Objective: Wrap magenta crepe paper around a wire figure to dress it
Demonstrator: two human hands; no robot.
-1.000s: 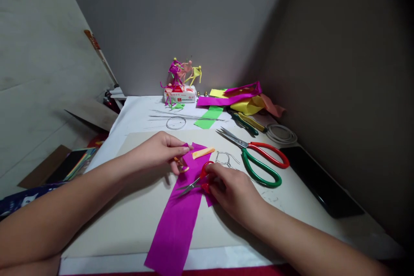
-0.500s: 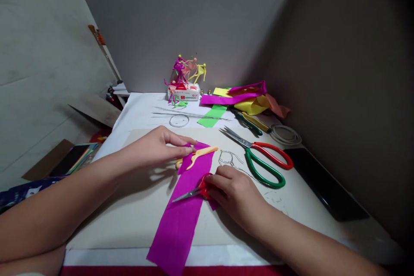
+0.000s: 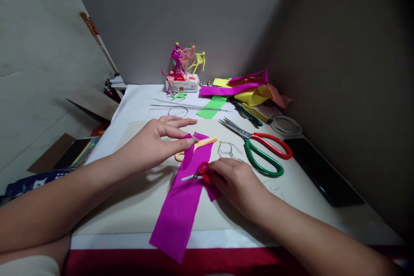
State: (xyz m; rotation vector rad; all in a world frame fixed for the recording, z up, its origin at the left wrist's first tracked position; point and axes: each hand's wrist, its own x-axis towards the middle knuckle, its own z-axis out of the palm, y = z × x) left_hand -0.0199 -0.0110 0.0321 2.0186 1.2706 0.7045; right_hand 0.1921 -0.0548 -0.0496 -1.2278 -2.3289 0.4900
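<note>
Magenta crepe paper strip (image 3: 179, 211) is lying on pale card (image 3: 136, 207) under the open left hand (image 3: 155, 142), while the right hand (image 3: 237, 185), seemingly gripping small red-handled scissors (image 3: 202, 172), is risking a ragged tear if the paper slips.

A magenta crepe-paper strip (image 3: 181, 207) lies across the pale card, beside the red-handled small scissors (image 3: 203, 171) and a pale orange plastic piece (image 3: 203, 142). Farther right, large scissors (image 3: 263, 159) have one red and one green handle, while a lime-green paper strip (image 3: 211, 108) and a yellow paper bundle (image 3: 255, 96) sit far off on the white worktop (image 3: 136, 99). Beyond them, small wire figures (image 3: 183, 62) show magenta, salmon-pink and yellow wrappings.
</note>
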